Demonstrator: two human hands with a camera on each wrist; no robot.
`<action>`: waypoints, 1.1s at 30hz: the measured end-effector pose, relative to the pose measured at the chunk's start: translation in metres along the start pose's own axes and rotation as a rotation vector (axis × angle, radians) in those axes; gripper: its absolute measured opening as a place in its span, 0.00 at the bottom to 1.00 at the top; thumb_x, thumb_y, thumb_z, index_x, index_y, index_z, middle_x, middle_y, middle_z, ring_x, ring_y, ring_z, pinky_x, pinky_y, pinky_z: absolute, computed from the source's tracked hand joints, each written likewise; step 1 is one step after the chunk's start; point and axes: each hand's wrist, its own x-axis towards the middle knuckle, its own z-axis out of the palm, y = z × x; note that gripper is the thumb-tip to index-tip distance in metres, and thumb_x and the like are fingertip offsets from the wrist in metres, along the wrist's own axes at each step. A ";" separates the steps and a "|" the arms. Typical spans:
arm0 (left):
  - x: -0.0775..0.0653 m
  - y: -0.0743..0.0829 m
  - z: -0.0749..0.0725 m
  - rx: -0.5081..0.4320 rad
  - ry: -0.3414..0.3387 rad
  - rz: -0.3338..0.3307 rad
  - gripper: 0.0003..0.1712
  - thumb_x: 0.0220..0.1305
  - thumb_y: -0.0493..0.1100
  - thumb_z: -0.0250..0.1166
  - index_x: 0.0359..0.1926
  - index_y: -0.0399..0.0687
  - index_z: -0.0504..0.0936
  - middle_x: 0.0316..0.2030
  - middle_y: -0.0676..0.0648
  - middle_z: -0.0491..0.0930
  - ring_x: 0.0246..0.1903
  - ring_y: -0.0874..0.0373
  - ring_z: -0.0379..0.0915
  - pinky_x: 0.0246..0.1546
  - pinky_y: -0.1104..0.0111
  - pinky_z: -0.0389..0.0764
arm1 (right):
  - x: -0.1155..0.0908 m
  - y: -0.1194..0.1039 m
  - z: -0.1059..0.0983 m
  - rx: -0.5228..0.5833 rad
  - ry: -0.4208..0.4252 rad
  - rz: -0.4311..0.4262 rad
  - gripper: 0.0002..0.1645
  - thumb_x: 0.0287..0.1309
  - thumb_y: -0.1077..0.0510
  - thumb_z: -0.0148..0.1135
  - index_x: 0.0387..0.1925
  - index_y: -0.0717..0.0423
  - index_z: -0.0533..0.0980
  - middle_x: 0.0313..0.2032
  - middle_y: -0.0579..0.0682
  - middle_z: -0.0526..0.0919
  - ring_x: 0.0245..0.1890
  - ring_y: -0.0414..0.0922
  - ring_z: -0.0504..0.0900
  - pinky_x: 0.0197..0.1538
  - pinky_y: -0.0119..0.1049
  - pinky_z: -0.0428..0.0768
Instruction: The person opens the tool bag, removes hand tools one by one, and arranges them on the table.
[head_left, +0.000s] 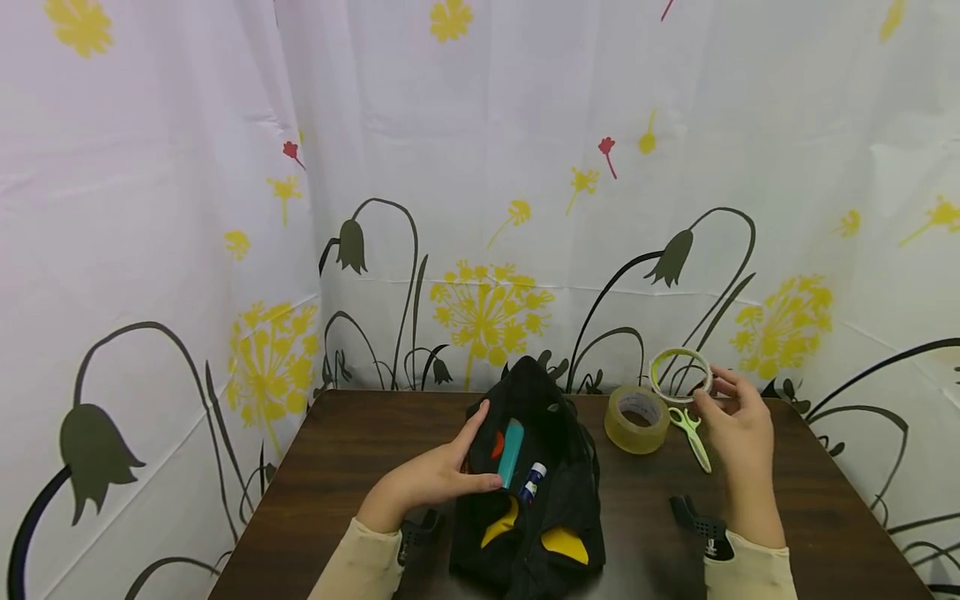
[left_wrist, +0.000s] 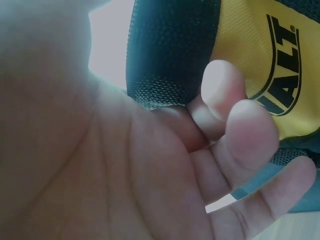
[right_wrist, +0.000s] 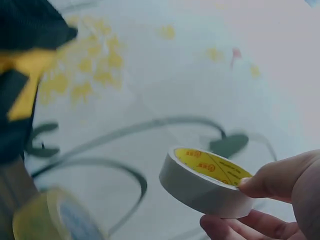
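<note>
White tape roll [right_wrist: 202,192], pinched by right hand [head_left: 741,423], well apart from left hand [head_left: 431,481] (loose against bag [head_left: 528,537]).

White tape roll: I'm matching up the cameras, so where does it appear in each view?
Head: the white tape roll, right of centre, in the right hand.
Left wrist: not in view.
Right wrist: lower half, right of centre.
Shared landmark: the black-and-yellow bag.
</note>
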 end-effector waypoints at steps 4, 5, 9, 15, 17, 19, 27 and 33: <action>0.001 0.001 0.000 -0.005 0.001 -0.003 0.68 0.71 0.69 0.71 0.89 0.75 0.28 0.89 0.44 0.44 0.82 0.40 0.61 0.78 0.39 0.66 | 0.015 0.030 -0.014 0.123 0.131 0.076 0.31 0.72 0.64 0.70 0.74 0.56 0.76 0.45 0.35 0.82 0.30 0.27 0.87 0.37 0.21 0.84; 0.001 0.001 0.000 -0.007 0.000 -0.005 0.68 0.70 0.69 0.71 0.89 0.76 0.28 0.89 0.44 0.44 0.82 0.40 0.61 0.78 0.39 0.66 | 0.017 0.038 -0.017 0.150 0.155 0.099 0.30 0.72 0.65 0.69 0.73 0.58 0.76 0.43 0.37 0.81 0.29 0.28 0.87 0.36 0.21 0.85; 0.001 0.001 0.000 -0.018 -0.008 -0.009 0.68 0.71 0.68 0.72 0.88 0.77 0.27 0.89 0.45 0.41 0.83 0.40 0.59 0.79 0.39 0.65 | 0.023 0.072 -0.029 0.233 0.250 0.199 0.26 0.70 0.69 0.67 0.67 0.57 0.77 0.39 0.40 0.80 0.25 0.30 0.87 0.34 0.23 0.85; 0.000 0.000 0.001 -0.004 0.000 -0.007 0.68 0.71 0.69 0.71 0.89 0.75 0.27 0.89 0.42 0.44 0.81 0.39 0.62 0.77 0.39 0.67 | 0.024 0.111 -0.033 0.348 0.347 0.294 0.24 0.67 0.73 0.65 0.58 0.51 0.77 0.30 0.36 0.81 0.21 0.33 0.86 0.31 0.26 0.86; 0.000 0.000 0.001 0.002 0.002 -0.005 0.69 0.71 0.69 0.71 0.89 0.74 0.27 0.88 0.41 0.45 0.81 0.39 0.63 0.77 0.39 0.67 | 0.024 0.120 -0.032 0.320 0.353 0.313 0.24 0.68 0.72 0.65 0.61 0.53 0.76 0.32 0.37 0.80 0.21 0.32 0.85 0.32 0.26 0.87; 0.000 0.001 0.001 0.001 0.000 -0.005 0.69 0.70 0.69 0.71 0.89 0.73 0.27 0.88 0.40 0.46 0.80 0.39 0.64 0.77 0.39 0.68 | 0.024 0.125 -0.031 0.273 0.345 0.332 0.27 0.69 0.71 0.65 0.66 0.57 0.73 0.38 0.40 0.80 0.23 0.30 0.84 0.35 0.24 0.86; 0.002 0.001 0.003 -0.005 -0.001 0.001 0.68 0.72 0.66 0.71 0.89 0.72 0.27 0.88 0.40 0.47 0.80 0.39 0.63 0.78 0.39 0.66 | 0.027 0.127 -0.035 0.036 0.293 0.363 0.43 0.65 0.69 0.69 0.79 0.65 0.67 0.64 0.60 0.76 0.36 0.26 0.73 0.36 0.14 0.74; 0.001 0.002 0.002 -0.009 -0.001 -0.005 0.68 0.72 0.67 0.71 0.89 0.74 0.27 0.87 0.38 0.51 0.78 0.40 0.68 0.77 0.40 0.68 | 0.028 0.123 -0.035 0.006 0.275 0.350 0.41 0.71 0.64 0.65 0.81 0.68 0.64 0.73 0.67 0.72 0.28 0.19 0.70 0.34 0.13 0.74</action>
